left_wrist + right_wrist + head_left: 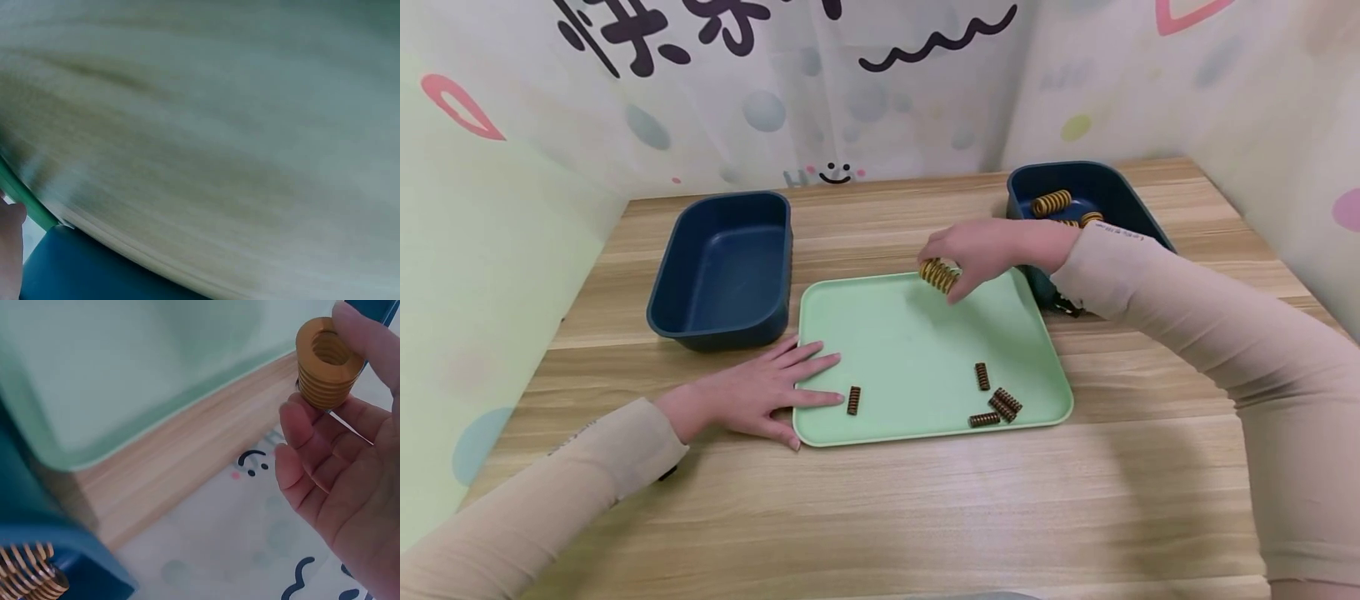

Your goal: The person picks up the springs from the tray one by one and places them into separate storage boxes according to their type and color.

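Right hand (977, 250) and yellow spring (938, 275) are joined in a pinch, thumb and fingers clamped on it, above the far edge of the green tray (895, 350). The left hand (756, 392) is laid across the tray's left edge, fingers straight and spread apart, with nothing gripped. A small dark spring (853, 400) is left just beside one fingertip; whether it is touched cannot be told. Other small springs (982, 377) are grouped toward the tray's near right corner. To the tray's right, more springs (1051, 202) are held in a blue bin (1120, 187).

The yellow spring could be dropped if the thumb were slid off its ring-shaped end; being round, it might then be rolled over the tray's rim. The small dark spring could be nudged by a shift of the left fingers.

The yellow spring's long axis is set between thumb and fingertips, slanted across the tray from far left to near right. One hollow end is turned toward the thumb; its tilt from level cannot be judged.
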`<state>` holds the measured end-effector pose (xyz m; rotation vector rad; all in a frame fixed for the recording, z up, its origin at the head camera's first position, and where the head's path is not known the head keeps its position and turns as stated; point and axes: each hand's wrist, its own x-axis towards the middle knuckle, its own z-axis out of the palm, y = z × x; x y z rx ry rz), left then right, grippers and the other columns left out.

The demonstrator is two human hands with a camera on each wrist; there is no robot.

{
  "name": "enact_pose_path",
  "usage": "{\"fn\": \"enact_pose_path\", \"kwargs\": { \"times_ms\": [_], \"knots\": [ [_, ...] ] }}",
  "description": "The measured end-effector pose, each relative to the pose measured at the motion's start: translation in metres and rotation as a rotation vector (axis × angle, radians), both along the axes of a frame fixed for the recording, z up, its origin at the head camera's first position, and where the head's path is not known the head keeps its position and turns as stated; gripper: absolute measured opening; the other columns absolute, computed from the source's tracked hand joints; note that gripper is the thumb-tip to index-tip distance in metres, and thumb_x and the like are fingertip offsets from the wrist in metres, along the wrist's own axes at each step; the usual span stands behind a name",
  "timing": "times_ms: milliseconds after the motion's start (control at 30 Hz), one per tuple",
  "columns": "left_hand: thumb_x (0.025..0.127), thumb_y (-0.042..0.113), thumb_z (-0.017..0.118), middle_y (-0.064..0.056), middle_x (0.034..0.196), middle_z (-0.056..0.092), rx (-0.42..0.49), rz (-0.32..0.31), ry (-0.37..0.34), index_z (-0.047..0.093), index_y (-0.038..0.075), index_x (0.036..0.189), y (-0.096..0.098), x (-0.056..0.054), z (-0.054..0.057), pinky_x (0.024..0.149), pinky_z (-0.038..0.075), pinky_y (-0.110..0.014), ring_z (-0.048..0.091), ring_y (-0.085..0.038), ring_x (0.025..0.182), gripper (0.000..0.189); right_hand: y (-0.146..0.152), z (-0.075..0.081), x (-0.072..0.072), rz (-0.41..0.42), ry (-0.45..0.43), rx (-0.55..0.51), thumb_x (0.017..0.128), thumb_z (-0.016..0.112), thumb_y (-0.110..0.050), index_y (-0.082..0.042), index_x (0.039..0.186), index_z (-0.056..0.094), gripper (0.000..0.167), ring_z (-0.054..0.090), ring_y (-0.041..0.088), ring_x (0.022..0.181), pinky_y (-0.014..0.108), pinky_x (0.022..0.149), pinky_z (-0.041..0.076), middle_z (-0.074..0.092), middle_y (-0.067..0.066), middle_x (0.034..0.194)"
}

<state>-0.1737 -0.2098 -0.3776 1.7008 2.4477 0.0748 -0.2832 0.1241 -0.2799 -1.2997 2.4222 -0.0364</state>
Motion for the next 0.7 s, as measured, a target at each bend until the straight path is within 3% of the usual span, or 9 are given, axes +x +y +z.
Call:
{"fn": "enact_pose_path", "kwargs": {
  "times_ms": [300, 700],
  "knots": [
    [0.083, 0.065, 0.043, -0.016, 0.151, 0.019, 0.0, 0.0, -0.007, 0.04, 0.027, 0.139, 0.0, 0.001, 0.001, 0.106, 0.008, -0.057, 0.012, -0.038, 0.138, 0.068, 0.019, 0.014, -0.002, -0.052, 0.042, 0.029, 0.079, 0.07, -0.028, 0.0, 0.129, 0.047, 0.062, 0.051, 0.021, 0.081, 0.037, 0.074, 0.045, 0.051, 0.015, 0.123],
    [0.083, 0.065, 0.043, -0.015, 0.151, 0.018, 0.001, -0.003, -0.002, 0.039, 0.028, 0.14, 0.0, 0.0, 0.0, 0.107, 0.008, -0.056, 0.011, -0.037, 0.138, 0.068, 0.048, 0.028, -0.013, -0.114, 0.075, 0.02, 0.08, 0.07, -0.029, 0.0, 0.128, 0.048, 0.061, 0.053, 0.018, 0.076, 0.034, 0.068, 0.045, 0.054, 0.014, 0.114]
  ]
}}
